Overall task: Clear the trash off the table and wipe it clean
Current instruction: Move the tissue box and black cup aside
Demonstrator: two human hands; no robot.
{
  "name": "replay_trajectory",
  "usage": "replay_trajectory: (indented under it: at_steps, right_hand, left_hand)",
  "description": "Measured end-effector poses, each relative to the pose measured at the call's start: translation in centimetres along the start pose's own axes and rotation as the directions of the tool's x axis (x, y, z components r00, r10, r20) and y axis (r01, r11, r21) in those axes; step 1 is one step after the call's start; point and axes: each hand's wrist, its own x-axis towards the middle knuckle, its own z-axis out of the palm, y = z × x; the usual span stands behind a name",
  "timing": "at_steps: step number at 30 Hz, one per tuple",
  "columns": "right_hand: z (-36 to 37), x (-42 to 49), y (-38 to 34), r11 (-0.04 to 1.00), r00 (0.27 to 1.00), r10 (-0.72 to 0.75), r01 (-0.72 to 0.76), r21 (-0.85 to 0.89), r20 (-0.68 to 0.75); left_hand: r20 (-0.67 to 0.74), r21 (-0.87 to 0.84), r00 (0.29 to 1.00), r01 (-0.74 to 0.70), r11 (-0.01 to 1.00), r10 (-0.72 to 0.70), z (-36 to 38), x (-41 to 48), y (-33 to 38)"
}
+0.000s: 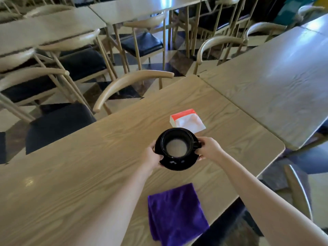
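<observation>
A black cup (177, 137) with pale liquid in it stands on a black saucer (179, 165), held above the wooden table (88, 157). My left hand (152, 157) grips the saucer's left rim. My right hand (209, 148) grips its right rim, beside the cup's handle. A folded purple cloth (175, 215) lies flat on the table near its front edge, below the saucer. A white tissue packet with an orange-red band (186, 120) lies on the table just beyond the cup.
A second table (284, 77) butts against the right side. Wooden chairs with dark seats (60, 125) stand to the left and behind, with more tables farther back. Another chair's curved back (298, 189) is at the right front corner.
</observation>
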Motion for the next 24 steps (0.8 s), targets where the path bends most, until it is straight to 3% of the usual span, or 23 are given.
replay_trajectory:
  at_steps: [9, 24]
  right_hand:
    - [-4.5, 0.7, 6.9, 0.992, 0.991, 0.127, -0.126, 0.031, -0.046]
    - [-5.8, 2.6, 11.1, 0.981, 0.981, 0.19, -0.187, 0.058, -0.035]
  left_hand:
    - [0.059, 0.045, 0.994, 0.086, 0.995, -0.089, 7.6, 2.4, -1.3]
    - [0.035, 0.131, 0.999, 0.014, 0.991, -0.019, 10.6, 3.9, -2.5]
